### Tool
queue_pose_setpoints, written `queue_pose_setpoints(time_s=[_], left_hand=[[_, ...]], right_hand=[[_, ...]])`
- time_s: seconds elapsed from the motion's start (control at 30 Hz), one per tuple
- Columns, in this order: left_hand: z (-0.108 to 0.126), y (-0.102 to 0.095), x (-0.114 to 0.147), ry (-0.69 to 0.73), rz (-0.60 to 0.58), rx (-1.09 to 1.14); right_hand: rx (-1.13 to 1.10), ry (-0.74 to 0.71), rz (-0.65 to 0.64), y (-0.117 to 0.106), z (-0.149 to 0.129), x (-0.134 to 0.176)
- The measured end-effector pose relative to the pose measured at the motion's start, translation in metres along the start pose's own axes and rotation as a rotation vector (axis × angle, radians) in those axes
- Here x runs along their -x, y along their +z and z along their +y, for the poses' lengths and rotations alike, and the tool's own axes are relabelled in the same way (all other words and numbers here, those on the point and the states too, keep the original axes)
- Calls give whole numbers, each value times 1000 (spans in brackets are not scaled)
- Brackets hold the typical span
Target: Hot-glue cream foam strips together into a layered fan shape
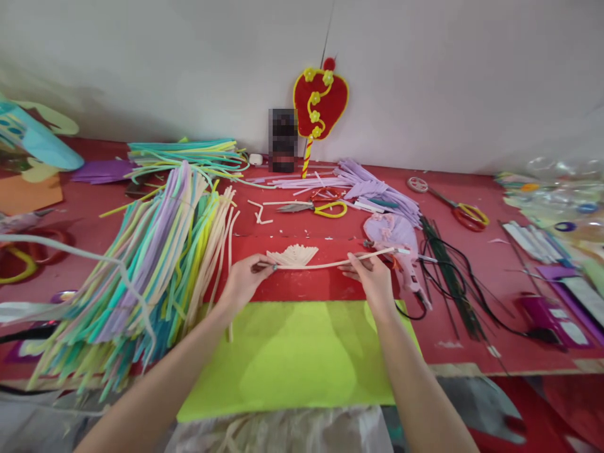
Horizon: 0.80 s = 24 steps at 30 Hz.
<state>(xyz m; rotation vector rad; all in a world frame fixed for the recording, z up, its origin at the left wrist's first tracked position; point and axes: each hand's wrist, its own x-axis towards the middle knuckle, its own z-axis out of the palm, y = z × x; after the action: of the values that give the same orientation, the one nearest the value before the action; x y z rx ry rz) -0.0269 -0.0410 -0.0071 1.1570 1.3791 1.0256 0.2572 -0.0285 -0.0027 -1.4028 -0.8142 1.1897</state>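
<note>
Pinching opposite ends of a long cream foam strip (330, 263), the left hand (243, 283) grips its left end between thumb and fingers while the right hand (372, 277) nips it further along, the strip's tip poking past toward a pink hot-glue gun (401, 248). The strip hangs just above the red tabletop (292, 286), directly in front of a small fan of short cream strips (292, 255) lying flat. Nearest the body lies one lime-green foam sheet (292, 358), under both wrists. To the left, a big heap of pastel foam strips (141, 270) crowds close beside the left forearm. Two pairs of scissors show: one with yellow handles (321, 207) behind the fan, another with red-and-yellow handles (453, 207) far right. A bundle of dark green wires (446, 270) lies beside the glue gun. One red heart-shaped fan with yellow flowers (319, 100) leans against the wall, and loose lilac strips (368, 185) lie below it.
</note>
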Motion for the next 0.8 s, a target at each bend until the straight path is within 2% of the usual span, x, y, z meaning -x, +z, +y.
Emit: queue_pose_setpoints(time_s=[0.07, 0.13, 0.23, 0.3, 0.37, 0.47, 0.53, 0.67, 0.8], left_hand=[[0, 0, 4, 70, 0, -154], [1, 0, 6, 177, -11, -356], [3, -3, 4, 302, -45, -546], [4, -5, 1, 345, -66, -600], [6, -7, -1, 380, -78, -654], [8, -9, -3, 430, -73, -727], [8, -9, -3, 462, -48, -785], [7, -8, 0, 513, -20, -917], [7, -12, -1, 576, -45, -1007]], right_hand=[[110, 3, 0, -4, -2, 0], [383, -60, 34, -7, -4, 5], [914, -317, 166, -6, -9, 19], [1096, -478, 198, 0, -11, 28], [1126, -589, 87, 9, -8, 33], [1073, -682, -244, 21, 1, 33], [1055, -724, -388, 26, 8, 30], [1050, -803, -426, 31, 14, 24], [1023, -861, -443, 31, 15, 21]])
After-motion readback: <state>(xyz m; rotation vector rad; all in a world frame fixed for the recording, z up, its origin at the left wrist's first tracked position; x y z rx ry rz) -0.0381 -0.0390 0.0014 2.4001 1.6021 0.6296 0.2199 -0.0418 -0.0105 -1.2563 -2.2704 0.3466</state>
